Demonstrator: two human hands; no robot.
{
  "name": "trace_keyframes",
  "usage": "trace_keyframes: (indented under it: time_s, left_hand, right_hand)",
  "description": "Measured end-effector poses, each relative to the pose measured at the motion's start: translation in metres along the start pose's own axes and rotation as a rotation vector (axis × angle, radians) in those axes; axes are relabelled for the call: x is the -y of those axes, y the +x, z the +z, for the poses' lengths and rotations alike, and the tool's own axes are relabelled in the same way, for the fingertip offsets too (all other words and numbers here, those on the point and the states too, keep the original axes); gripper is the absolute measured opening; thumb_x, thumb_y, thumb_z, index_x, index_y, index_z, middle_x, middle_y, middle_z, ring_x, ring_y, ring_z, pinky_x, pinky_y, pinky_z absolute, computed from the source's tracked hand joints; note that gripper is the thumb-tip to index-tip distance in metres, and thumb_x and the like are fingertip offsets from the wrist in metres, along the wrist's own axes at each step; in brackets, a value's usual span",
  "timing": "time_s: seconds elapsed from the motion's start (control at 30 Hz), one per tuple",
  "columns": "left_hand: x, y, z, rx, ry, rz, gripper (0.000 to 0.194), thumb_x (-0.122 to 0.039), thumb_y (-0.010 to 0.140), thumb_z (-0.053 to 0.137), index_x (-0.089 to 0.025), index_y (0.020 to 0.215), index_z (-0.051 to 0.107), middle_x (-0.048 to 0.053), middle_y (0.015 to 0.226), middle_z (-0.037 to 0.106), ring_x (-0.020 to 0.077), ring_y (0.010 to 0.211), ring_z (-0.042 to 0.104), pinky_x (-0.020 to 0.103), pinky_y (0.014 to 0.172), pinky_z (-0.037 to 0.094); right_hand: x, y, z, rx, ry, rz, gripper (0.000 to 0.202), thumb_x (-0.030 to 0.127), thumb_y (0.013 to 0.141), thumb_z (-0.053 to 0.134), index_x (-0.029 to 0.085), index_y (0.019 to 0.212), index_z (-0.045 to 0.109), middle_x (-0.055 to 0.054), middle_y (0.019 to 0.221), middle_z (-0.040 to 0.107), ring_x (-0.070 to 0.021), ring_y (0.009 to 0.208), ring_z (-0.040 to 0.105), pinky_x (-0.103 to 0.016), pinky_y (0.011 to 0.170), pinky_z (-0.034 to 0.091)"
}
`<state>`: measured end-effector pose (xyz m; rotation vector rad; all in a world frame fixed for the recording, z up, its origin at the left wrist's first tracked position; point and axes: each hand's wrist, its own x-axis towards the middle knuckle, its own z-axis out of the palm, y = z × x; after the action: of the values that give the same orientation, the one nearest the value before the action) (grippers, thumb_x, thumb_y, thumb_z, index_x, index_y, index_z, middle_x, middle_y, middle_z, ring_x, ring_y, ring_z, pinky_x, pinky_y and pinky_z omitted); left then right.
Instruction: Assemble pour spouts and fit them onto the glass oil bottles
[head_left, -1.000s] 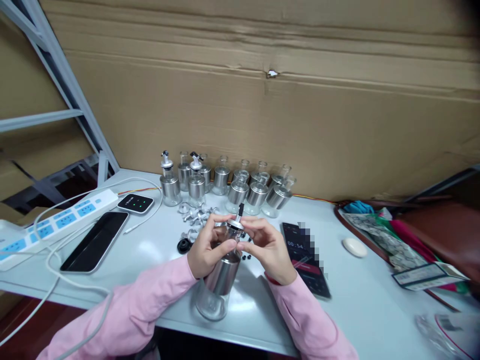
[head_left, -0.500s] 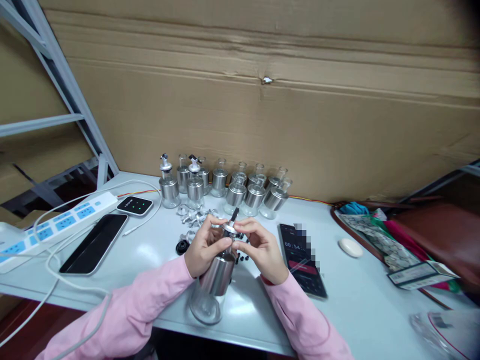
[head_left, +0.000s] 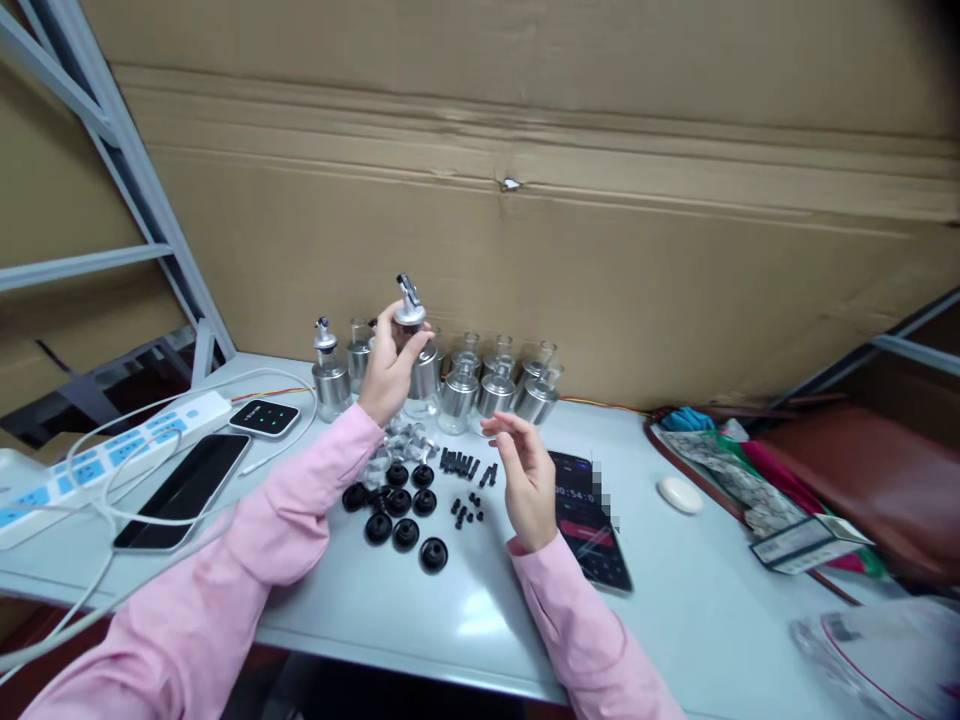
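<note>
My left hand (head_left: pixel 388 372) grips the neck of a glass and steel oil bottle (head_left: pixel 425 380) at the back of the table. A silver pourer top (head_left: pixel 410 312) with a black-tipped spout sits on that bottle. My right hand (head_left: pixel 528 487) hovers over the table with its fingers apart, holding nothing. Between the hands lie black round stoppers (head_left: pixel 406 534), short black tubes (head_left: pixel 459 463), small black pieces (head_left: pixel 466 508) and a heap of silver pourer parts (head_left: pixel 411 438). Several bottles without tops (head_left: pixel 459 398) stand behind, and another bottle with a pourer (head_left: pixel 331 388) stands at the left.
A white power strip (head_left: pixel 120 455) with cables, a black phone (head_left: pixel 184 490) and a small device with green lights (head_left: pixel 264 418) lie left. Right are a phone with a timer (head_left: pixel 600 560), a white oval object (head_left: pixel 680 494) and a small box (head_left: pixel 810 542). Cardboard (head_left: pixel 600 280) rises behind.
My left hand has carried the bottle from the table's front to the back row. The right hand has let go of its top and opened. The black parts are now uncovered.
</note>
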<state>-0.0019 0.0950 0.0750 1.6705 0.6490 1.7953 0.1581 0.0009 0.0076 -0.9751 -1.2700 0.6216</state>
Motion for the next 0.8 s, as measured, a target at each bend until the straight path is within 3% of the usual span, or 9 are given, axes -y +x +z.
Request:
trace_keyframes:
  time_s: [0.17,0.33,0.67,0.8]
  left_hand:
    - [0.053,0.003,-0.002,0.101,0.266,-0.064,0.036,-0.023,0.084,0.049,-0.017,0.116,0.035,0.009,0.107,0.054,0.0204,0.1,0.057,0.04,0.094,0.04]
    - [0.078,-0.004,-0.002,0.133,0.315,-0.108,0.037,-0.022,0.084,0.048,-0.015,0.117,0.033,0.011,0.105,0.055,0.0212,0.099,0.057,0.041,0.094,0.04]
    - [0.099,-0.005,-0.009,0.214,0.386,-0.165,0.046,-0.022,0.083,0.048,-0.012,0.125,0.03,0.015,0.114,0.056,0.0228,0.107,0.056,0.041,0.097,0.038]
    - [0.084,-0.006,-0.011,0.261,0.426,-0.159,0.075,-0.015,0.077,0.055,-0.014,0.137,0.011,0.019,0.137,0.037,0.0264,0.127,0.037,0.044,0.107,0.025]
  right_hand:
    - [-0.003,0.0,-0.001,0.031,-0.044,0.005,0.023,0.032,0.088,0.045,0.021,0.104,0.056,-0.005,0.093,0.064,-0.0181,0.089,0.059,-0.034,0.081,0.044]
    - [-0.005,0.0,-0.001,0.049,-0.052,0.008,0.024,0.032,0.088,0.044,0.021,0.106,0.056,-0.005,0.091,0.064,-0.0179,0.088,0.058,-0.035,0.082,0.044]
    - [-0.003,0.0,-0.002,0.045,-0.021,0.021,0.022,0.032,0.088,0.045,0.021,0.104,0.055,-0.005,0.087,0.064,-0.0178,0.085,0.059,-0.036,0.081,0.044]
    - [-0.004,0.001,-0.002,0.029,-0.013,0.024,0.021,0.031,0.088,0.046,0.021,0.103,0.055,-0.004,0.086,0.063,-0.0173,0.085,0.059,-0.034,0.08,0.044]
